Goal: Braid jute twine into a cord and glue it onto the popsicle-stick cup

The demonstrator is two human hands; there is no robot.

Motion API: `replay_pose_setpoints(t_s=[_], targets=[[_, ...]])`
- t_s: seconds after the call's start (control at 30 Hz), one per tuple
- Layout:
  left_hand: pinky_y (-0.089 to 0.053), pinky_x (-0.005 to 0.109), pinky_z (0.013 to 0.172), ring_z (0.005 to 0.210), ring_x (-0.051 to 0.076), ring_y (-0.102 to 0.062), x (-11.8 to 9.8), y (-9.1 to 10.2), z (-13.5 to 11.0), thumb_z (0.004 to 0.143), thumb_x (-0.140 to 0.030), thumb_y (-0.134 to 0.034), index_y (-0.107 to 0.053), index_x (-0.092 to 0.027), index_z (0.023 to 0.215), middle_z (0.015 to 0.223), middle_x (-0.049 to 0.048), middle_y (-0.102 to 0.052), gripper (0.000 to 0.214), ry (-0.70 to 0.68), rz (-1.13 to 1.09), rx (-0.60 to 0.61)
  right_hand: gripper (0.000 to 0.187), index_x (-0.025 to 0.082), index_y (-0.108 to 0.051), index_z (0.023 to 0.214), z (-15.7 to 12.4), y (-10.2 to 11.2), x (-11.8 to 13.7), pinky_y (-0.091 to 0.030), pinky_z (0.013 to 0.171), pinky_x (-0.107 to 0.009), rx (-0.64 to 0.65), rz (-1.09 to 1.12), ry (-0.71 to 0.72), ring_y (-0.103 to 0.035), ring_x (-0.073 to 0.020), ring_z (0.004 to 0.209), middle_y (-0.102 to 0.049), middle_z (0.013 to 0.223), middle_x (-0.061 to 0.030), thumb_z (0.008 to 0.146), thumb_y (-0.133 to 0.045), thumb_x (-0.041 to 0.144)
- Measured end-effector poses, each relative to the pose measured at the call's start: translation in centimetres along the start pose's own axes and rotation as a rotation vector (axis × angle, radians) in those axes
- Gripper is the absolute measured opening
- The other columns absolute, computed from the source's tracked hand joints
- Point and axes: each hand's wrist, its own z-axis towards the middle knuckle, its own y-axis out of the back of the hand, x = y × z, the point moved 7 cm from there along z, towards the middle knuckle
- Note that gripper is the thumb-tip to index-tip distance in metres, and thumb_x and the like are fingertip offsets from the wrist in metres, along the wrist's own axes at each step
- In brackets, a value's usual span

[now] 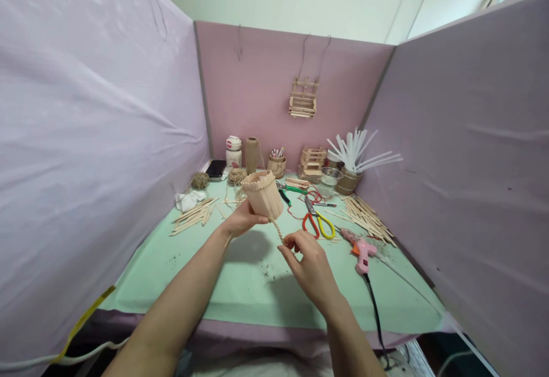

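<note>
My left hand (246, 219) grips a small round cup made of upright wooden sticks (265, 197), tilted and held above the table. A braided cord runs around the cup's upper rim. Another stretch of braided cord (278, 231) comes off the cup's lower edge, close to my left thumb. My right hand (303, 254) pinches the far end of this cord between thumb and fingers, just below and right of the cup. How the cord is fixed at the cup's base cannot be made out.
Right of my hands lie red-and-yellow-handled scissors (316, 222) and a pink glue gun (363, 254) with a black cable. Loose wooden sticks (369, 217) lie at both sides. Glue sticks in a pot (349, 181), a clear bowl (330, 179) and twine (237, 177) stand behind.
</note>
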Motion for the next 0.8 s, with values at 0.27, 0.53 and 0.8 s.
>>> replay_pose_setpoints(t_s=[0.27,0.53,0.8], targets=[[-0.043,0.044,0.095,0.111,0.031,-0.054,-1.3,-0.6,0.1,0.049,-0.021,-0.083,-0.056,-0.013,0.115,0.114,0.0147,-0.063,0.072,-0.127,0.262,-0.106,0.009,0.019,-0.052,0.081,-1.2,1.0,0.5,-0.038,0.068,-0.029,-0.141,-0.183,0.005,-0.050,-0.0167,0.074,-0.056,0.077,-0.0040,0.088,-0.047,0.023],[-0.046,0.044,0.091,0.109,0.033,-0.055,-1.7,-0.3,-0.2,0.048,-0.024,-0.083,-0.057,-0.011,0.108,0.111,0.0155,-0.064,0.066,-0.131,0.307,-0.180,0.018,0.021,-0.059,0.094,-1.6,1.2,-0.3,-0.043,0.072,-0.027,0.113,0.087,-0.058,-0.056,-0.0161,0.080,-0.062,0.088,-0.0041,0.084,-0.055,0.035],[-0.044,0.043,0.092,0.108,0.030,-0.056,-0.9,2.3,0.1,0.047,-0.024,-0.084,-0.053,-0.012,0.115,0.111,0.0146,-0.063,0.075,-0.182,0.019,-0.334,0.048,0.017,-0.061,0.068,-6.0,10.7,-15.0,-0.042,0.066,-0.034,-0.088,-0.432,-0.892,-0.059,-0.0260,0.073,-0.066,0.074,-0.0137,0.078,-0.042,0.061]])
